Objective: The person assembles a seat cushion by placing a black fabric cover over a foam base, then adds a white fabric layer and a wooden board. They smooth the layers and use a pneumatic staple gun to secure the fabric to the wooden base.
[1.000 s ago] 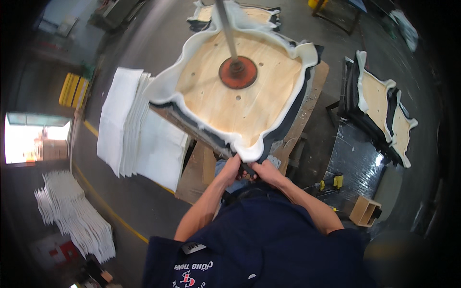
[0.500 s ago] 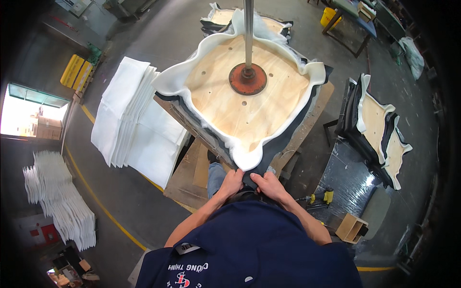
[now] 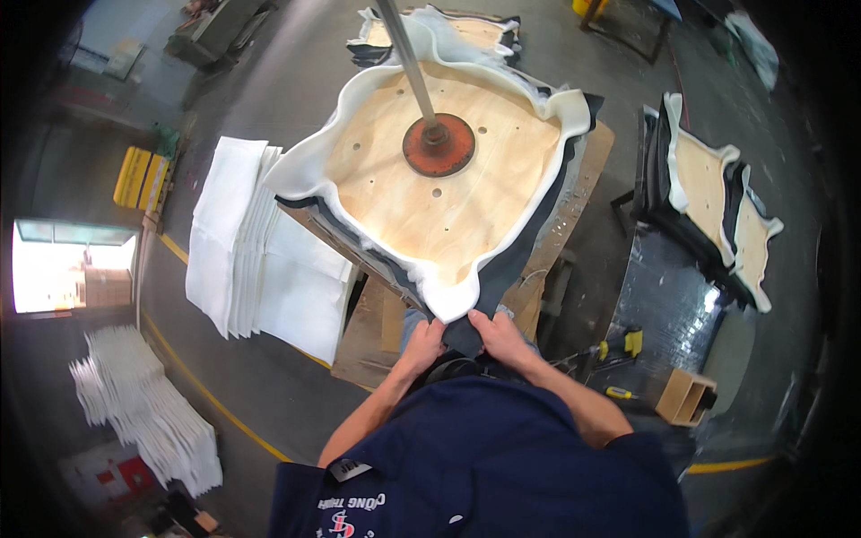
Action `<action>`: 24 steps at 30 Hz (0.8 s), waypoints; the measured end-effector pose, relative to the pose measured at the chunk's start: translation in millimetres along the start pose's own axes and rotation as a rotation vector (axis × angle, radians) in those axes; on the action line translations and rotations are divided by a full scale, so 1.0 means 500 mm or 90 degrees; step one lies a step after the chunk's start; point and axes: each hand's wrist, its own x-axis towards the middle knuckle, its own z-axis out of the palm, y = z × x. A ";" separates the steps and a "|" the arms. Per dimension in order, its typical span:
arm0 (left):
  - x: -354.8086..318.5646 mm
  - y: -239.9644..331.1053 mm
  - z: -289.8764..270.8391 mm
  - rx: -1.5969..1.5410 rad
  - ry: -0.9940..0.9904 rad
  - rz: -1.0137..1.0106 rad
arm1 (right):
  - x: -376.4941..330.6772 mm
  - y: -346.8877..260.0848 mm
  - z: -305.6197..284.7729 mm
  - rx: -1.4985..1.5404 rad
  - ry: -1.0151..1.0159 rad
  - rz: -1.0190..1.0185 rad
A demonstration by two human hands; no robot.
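Note:
A plywood seat panel [image 3: 395,211] lies face up, edged all round by thick white foam [image 3: 453,300]. Dark fabric [image 3: 516,260] shows beneath the foam and sticks out at the near corner. My left hand [image 3: 423,343] is closed on the left side of that fabric corner. Closed on its right side is my right hand [image 3: 496,334], with the thumb on top. A round red press disc [image 3: 439,145] on a metal rod [image 3: 408,63] rests on the middle of the plywood. The fingertips under the fabric are hidden.
White padding sheets [image 3: 229,233] are stacked at left, more [image 3: 152,408] lie farther left. At right, padded panels [image 3: 700,188] lean by a shiny table [image 3: 655,287] bearing a yellow-black staple gun [image 3: 621,345], a yellow-handled tool [image 3: 619,393] and a wooden box [image 3: 684,397]. More panels [image 3: 462,31] lie beyond.
The view has turned and shifted, so the panel and disc appear farther left. Both hands keep their hold on the fabric corner, slightly farther apart, with more dark fabric showing between them.

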 end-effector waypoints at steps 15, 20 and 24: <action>-0.014 0.006 -0.300 -0.052 0.403 0.111 | -0.041 -0.039 -0.300 0.580 0.428 -0.014; -0.018 0.074 -0.320 -0.009 0.283 0.008 | -0.008 0.017 -0.239 0.574 0.269 0.060; 0.028 0.034 -0.190 -0.043 0.083 0.040 | 0.020 -0.055 -0.025 0.306 0.000 0.172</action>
